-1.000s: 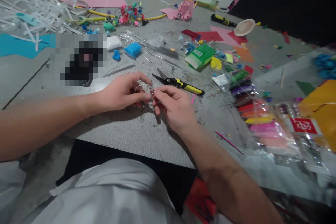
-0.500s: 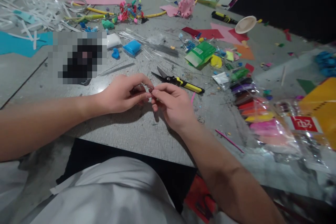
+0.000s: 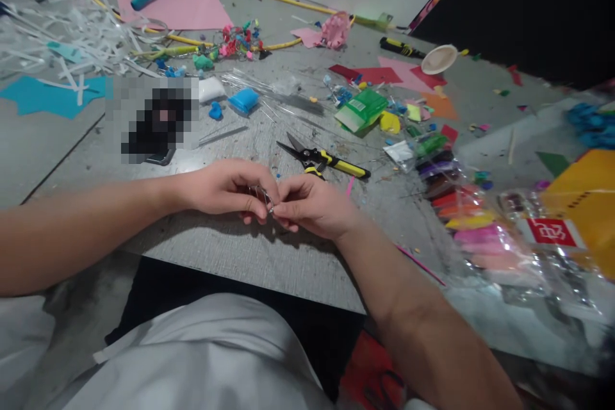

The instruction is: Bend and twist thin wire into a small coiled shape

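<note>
On the grey, grained tabletop (image 3: pixel 230 240), the left hand (image 3: pixel 233 188) and right hand (image 3: pixel 317 206) meet nearer the wearer than the open black-and-yellow metal shears (image 3: pixel 327 159). The thin, bent, silvery wire (image 3: pixel 270 205), below the shears' blades, slants between both hands, equally near. Right thumb and forefinger pinch its end; left fingers curl around it, grip unclear.

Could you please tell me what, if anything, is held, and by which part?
Left hand and right hand pinch bent, thin wire; the exact part gripped is hidden.
</note>
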The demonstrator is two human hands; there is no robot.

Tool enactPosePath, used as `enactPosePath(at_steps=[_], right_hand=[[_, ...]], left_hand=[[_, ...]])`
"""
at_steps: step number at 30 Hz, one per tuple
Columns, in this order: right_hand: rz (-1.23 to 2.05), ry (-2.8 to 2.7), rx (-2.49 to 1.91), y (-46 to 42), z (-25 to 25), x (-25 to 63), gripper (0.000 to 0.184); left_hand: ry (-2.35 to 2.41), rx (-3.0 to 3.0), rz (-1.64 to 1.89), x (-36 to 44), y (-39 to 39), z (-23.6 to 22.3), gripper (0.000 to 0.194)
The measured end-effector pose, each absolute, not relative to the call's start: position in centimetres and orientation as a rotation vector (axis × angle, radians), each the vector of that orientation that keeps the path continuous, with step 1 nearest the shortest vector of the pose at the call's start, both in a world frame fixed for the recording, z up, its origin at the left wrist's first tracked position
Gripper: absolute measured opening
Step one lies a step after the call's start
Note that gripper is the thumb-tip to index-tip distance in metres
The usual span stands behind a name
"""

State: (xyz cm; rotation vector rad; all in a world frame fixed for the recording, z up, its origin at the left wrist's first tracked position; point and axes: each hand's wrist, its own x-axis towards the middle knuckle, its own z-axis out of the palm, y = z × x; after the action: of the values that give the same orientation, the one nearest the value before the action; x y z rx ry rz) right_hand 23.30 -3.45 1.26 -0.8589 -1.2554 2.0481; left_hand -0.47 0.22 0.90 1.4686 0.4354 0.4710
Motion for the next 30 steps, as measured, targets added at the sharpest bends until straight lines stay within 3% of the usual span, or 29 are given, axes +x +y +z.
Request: enactPosePath(at_steps=[6,10,13,19,25,30], right_hand=[[1.675,-1.065,-1.069,-3.5,1.1,22.4,0.045],[1.332,-1.063,-1.181,-4.2,0.8,21.5,0.058],[1.181,-1.156,-1.211,-4.4,0.4,21.2,0.059],[1.113,-1.233,-1.257,-3.5,-0.3,22.1,0.04],[1.119,-1.253,-1.254,-3.1,-0.7,22.5,0.032],[1.172,-1.285,-1.23,-3.3,-0.8,22.1,0.033]], left_hand=[[0.551,1.583,0.746,-0.2,0.7,-0.1,0.035],[0.668,1.725,0.83,0.0,0.7,-0.6,0.024],[0.708,1.864,0.811,0.0,0.7,-0.9,0.027],[0.888,2.226,0.65,-1.5,1.3,1.6,0.053],[1.669,2.457,0.34,-11.3,5.0,6.4,0.064],[1.648,1.948,0.397,-18.8,7.2,5.1,0.118]])
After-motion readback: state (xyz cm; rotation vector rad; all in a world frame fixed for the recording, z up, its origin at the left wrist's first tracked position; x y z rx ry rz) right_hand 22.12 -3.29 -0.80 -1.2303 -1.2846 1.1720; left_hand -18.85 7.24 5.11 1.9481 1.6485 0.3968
